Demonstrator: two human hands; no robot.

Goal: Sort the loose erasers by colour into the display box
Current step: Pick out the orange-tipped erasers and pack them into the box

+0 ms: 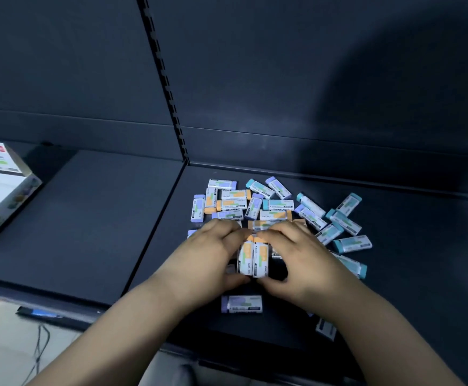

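Dark matte metal shelf carries everything. White cardboard display box sits open at its far left, well apart from the work and partly out of frame. Can't tell what's in it.

Pile of loose sleeved erasers, with orange, purple and teal tips mixed, is spread over the right bay, behind and beside the hands.

Left hand and right hand meet mid-pile. Both clamp a pair of orange-tipped erasers in white paper sleeves, fingers curled over the far end and thumbs at the near end. The pair is side by side and touching. Lifted or resting on the shelf: can't tell.

One purple-tipped eraser lies alone just in front of the wrists.

My read of the step: squaring up an orange batch before it goes to the box. To do it well:
- Keep long sides flush, orange ends facing the same way.
- Press from both ends so the pair doesn't shear.
- Add more orange ones from just behind the fingers first, since the box is far and fewer trips is better.
- Carry with a firm pinch across the stack, because the sleeves look slick and could slide.
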